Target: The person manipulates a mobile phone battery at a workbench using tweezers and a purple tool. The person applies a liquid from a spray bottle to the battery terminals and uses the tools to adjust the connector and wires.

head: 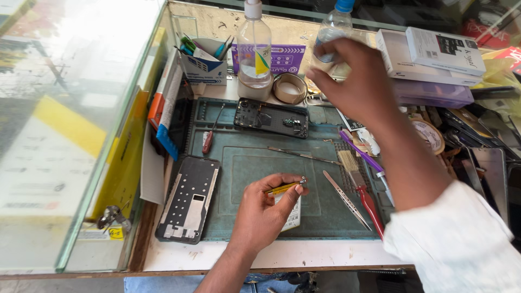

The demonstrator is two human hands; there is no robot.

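Tweezers [286, 187] with a yellow body sit pinched in your left hand [264, 213], low over the green work mat [255, 163] on the desk [282, 255], with a flat white part, probably a phone battery [293, 214], tucked under the same fingers. Both look light; the tweezers are stiff and thin, likely slippery, so you hold them at mid-body between thumb and forefinger. The battery seems fragile and best held by its edges. That grip is clenched on the tweezers. Your right hand [361, 87] is raised near a clear plastic bottle [332, 32] at the back, fingers curled; whether they actually grasp it you cannot tell. A second pair of steel tweezers [346, 198] lies beside a red-handled brush [361, 190].
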